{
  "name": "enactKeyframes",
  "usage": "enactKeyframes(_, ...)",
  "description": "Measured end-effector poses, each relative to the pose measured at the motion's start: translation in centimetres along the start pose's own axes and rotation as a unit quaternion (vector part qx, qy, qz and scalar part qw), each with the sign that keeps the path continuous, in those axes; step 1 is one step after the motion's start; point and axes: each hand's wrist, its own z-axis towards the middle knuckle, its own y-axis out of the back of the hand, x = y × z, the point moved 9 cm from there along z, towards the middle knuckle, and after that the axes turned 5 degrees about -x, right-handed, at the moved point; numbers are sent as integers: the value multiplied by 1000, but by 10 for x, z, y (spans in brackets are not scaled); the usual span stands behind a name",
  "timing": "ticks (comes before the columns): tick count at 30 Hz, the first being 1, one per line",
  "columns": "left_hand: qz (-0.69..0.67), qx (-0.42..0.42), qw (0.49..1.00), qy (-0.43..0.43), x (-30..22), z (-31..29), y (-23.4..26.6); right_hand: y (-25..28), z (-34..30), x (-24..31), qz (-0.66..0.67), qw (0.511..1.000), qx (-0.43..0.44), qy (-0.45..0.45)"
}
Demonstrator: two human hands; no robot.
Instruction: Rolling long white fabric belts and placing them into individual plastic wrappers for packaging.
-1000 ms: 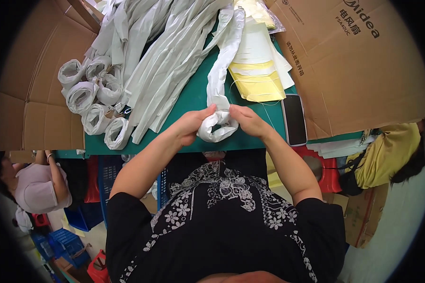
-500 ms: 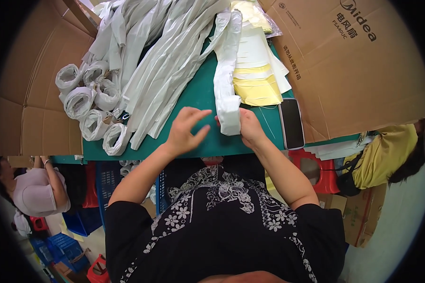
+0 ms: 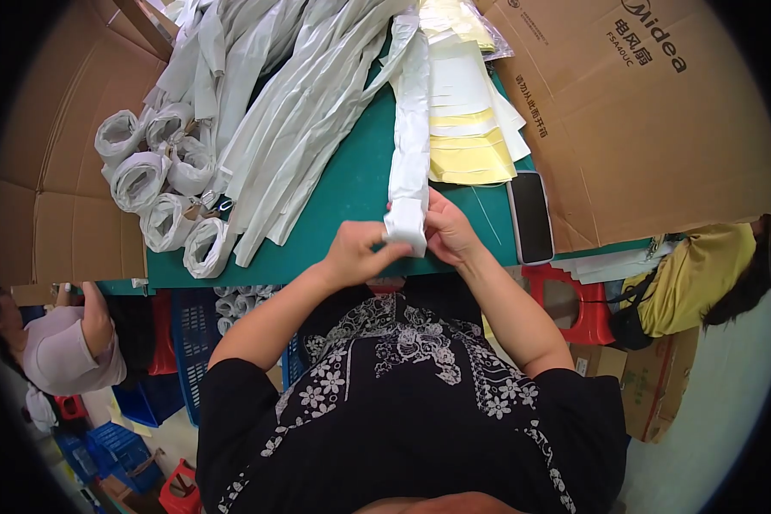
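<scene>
While both forearms angle inward from the lower edge, elbows bent and wide, the two hands meet at the near end of a long white strip (image 3: 410, 128), close to the front edge of the green table (image 3: 317, 231). The left hand (image 3: 360, 252) comes in from the lower left with its fingers curled and its thumb laid across the strip's folded lower corner; whether its fingertips close behind that corner, I cannot tell. The right hand (image 3: 448, 230) stands at the strip's right side, wrist turned inward, thumb and fingers bent and pinching the folded end; a fingertip showing at the left edge is probably its own. From the hands the strip's long axis runs almost straight away from the person, its far end toward the upper edge. It passes between a heap of similar strips (image 3: 308, 120) and yellow-and-white sheets (image 3: 469, 154).
</scene>
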Motion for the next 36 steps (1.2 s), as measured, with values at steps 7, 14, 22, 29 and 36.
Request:
enactKeyframes(7, -275, -5, 868, 414, 36, 23, 6, 9, 0, -7, -313, 948, -44, -32)
enactKeyframes(14, 50, -155, 984, -74, 0, 2, 38, 9, -10, -8, -170, 965, -174, -102)
enactKeyframes(22, 57, -103, 981, -156, -13, -13, 11, -4, -2, -28, 86, 991, -26, -101)
enactKeyframes(29, -14, -40, 998, -41, -9, -4, 26, -8, 4, -10, -51, 997, 25, -54)
enactKeyframes(36, -232, -3, 955, 186, 29, 2, 15, -16, 15, 15, -249, 967, 9, 44)
